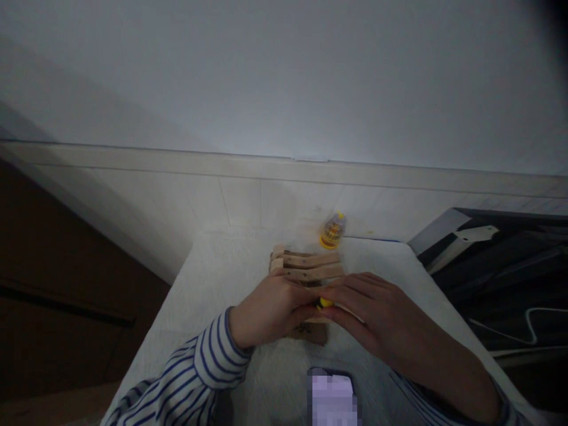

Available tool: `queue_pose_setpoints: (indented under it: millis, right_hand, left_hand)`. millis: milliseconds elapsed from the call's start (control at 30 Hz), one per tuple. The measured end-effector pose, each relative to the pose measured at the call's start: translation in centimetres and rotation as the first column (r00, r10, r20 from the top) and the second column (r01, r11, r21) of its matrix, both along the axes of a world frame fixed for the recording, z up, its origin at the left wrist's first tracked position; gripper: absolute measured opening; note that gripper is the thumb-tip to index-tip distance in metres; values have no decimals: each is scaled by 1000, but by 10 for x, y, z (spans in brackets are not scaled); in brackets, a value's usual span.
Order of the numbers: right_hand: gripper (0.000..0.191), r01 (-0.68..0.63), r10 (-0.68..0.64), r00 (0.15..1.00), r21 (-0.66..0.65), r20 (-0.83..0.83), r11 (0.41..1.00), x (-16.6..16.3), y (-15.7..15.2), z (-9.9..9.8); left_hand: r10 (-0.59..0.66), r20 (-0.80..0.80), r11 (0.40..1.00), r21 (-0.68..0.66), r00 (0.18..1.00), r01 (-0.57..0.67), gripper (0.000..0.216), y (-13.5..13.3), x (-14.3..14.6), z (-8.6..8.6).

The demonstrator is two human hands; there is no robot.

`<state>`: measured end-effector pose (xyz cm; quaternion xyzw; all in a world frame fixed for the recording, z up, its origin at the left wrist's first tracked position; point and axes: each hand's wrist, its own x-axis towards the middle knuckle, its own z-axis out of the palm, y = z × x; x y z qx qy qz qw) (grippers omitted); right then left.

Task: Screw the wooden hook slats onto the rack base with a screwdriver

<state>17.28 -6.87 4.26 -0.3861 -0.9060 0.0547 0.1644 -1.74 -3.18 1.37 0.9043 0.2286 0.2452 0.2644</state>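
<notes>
A small yellow-and-black piece (326,302) shows between my fingertips; most of it is hidden, and its kind cannot be made out. On its left side, my left hand (275,307) is closed, thumb and forefinger pinched at the black end. From the right, my right hand (377,310) pinches the yellow end. Both hands are just above a wooden piece with light slats (313,266) joined by small dark fasteners. More of that wooden piece pokes out under my hands, where a darker brown part (316,335) lies on the table.
Behind the wooden piece stands a clear container with a yellow base (332,232). A phone-like object (333,396) with a blurred screen lies at the near edge of the white-covered table (208,278). A wall borders the back; dark items and a white cable (528,325) are at right.
</notes>
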Motion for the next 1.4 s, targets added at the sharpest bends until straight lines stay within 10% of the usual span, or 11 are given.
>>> queue_pose_setpoints:
  millis: [1400]
  right_hand:
    - [19, 27, -27, 999, -2, 24, 1000, -1, 1, -6]
  left_hand:
    - [38, -15, 998, 45, 999, -38, 23, -2, 2, -2]
